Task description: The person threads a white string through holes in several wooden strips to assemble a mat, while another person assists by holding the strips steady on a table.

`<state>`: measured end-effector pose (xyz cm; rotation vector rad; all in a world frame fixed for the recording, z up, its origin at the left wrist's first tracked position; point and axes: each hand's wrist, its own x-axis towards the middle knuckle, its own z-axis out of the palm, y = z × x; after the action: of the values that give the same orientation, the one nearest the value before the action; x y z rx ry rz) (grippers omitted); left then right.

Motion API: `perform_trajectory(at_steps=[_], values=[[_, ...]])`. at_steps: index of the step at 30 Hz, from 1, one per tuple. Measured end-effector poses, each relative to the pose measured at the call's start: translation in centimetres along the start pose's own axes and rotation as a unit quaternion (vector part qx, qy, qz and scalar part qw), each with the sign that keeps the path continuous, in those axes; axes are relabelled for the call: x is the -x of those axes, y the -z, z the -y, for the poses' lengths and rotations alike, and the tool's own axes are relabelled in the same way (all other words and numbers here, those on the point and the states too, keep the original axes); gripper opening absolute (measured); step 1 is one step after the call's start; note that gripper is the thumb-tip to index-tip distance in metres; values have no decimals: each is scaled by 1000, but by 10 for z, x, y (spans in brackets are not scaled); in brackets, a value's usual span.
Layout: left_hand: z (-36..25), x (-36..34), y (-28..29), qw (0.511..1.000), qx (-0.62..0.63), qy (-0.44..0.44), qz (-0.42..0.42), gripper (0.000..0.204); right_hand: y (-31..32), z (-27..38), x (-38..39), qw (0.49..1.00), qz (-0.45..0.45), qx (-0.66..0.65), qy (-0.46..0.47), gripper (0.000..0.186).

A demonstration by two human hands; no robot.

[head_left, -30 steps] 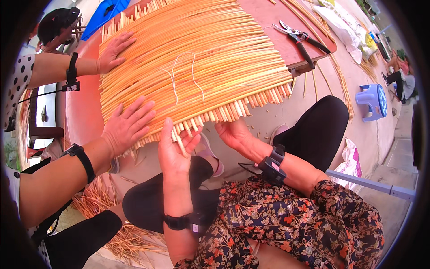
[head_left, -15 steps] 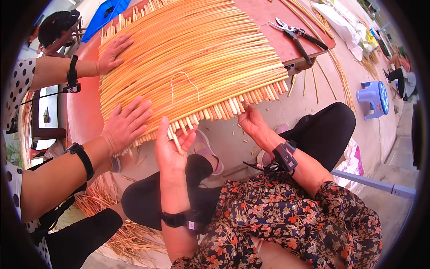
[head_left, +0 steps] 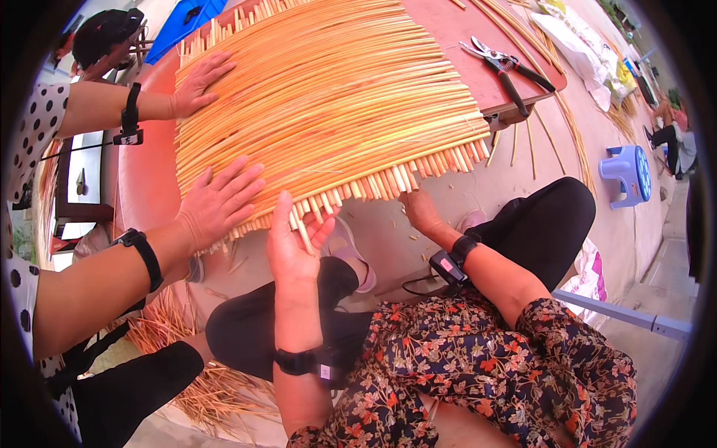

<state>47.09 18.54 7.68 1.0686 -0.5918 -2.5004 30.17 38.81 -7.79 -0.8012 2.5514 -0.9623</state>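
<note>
A mat of pale yellow stalks [head_left: 328, 97] lies on the table with its cut ends jutting over the near edge. My left hand [head_left: 293, 246] grips that edge, thumb on top and fingers curled among the stalk ends. One stalk end tilts down over its palm. My right hand [head_left: 423, 213] is closed just under the edge, further right; its fingertips are partly hidden and what they hold is not visible. A thin white thread [head_left: 321, 171] lies almost flat on the mat. A co-worker's two hands, one near [head_left: 220, 203] and one farther off [head_left: 202, 86], press flat on its left side.
Pruning shears [head_left: 508, 71] with dark handles lie on the red table [head_left: 441, 30], right of the mat. A blue stool [head_left: 626, 175] stands on the floor at right. Loose straw [head_left: 216, 388] is heaped at lower left. A blue tray [head_left: 179, 30] is at far left.
The white thread's raised loop on the mat has shrunk to a thin, nearly flat line. My right hand has drawn slightly lower, its wrist turned. My left hand keeps its grip.
</note>
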Motion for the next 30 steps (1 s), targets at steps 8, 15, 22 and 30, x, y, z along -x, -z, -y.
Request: perform_trajectory(at_steps=[8, 15, 22, 30], values=[[-6, 11, 1, 999, 26, 41, 22, 57, -17, 8, 6, 994, 38, -73, -66, 20], [-29, 15, 28, 998, 12, 4, -62, 44, -5, 118, 14, 883, 165, -406, -171, 19], [-37, 17, 32, 998, -25, -14, -50, 38, -48, 132, 5, 885, 199, -408, -107, 19], [-42, 19, 35, 997, -39, -15, -70, 41, -36, 168, 4, 766, 245, -581, -128, 27]])
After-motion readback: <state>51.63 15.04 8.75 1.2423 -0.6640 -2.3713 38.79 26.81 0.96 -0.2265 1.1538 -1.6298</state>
